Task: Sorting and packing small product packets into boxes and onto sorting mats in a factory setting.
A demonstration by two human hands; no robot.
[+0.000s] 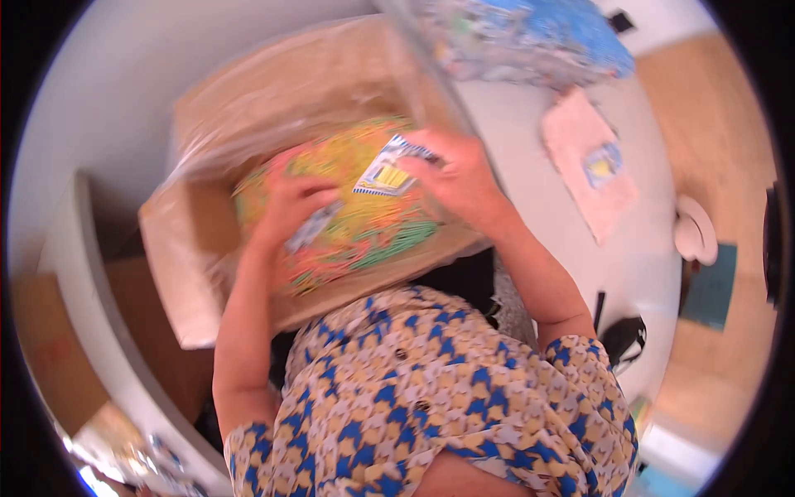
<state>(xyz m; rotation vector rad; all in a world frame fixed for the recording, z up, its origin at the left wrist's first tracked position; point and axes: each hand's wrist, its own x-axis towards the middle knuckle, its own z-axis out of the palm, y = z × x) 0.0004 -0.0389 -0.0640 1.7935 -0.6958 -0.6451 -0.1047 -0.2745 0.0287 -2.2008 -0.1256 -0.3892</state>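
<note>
The small blue-edged packet [383,174] is over the middle of the open carton, tilted above the contents. From where I stand, the right hand [451,170] has it pinched at its upper right corner, thumb on the near side and fingers bent in behind, so most of the packet's printed front, with its yellow patch, shows. The left hand [290,207] is half curled, its fingers bent and a little apart, with a silvery packet [313,228] just under them; it is blurred, and I cannot tell whether the hand grips it or merely lies against it.

Beneath both hands a heap of thin strands [331,161], yellow, orange, red and green, fills the cardboard box [172,257], with clear plastic film over its flaps. The box sits right against the person's patterned shirt [447,364]. To the right, on the white table [633,277], a pink cloth [571,132] lies with a blue-and-yellow patch [603,164] on it, and beyond that slumps a blue bulging bag [571,33].
</note>
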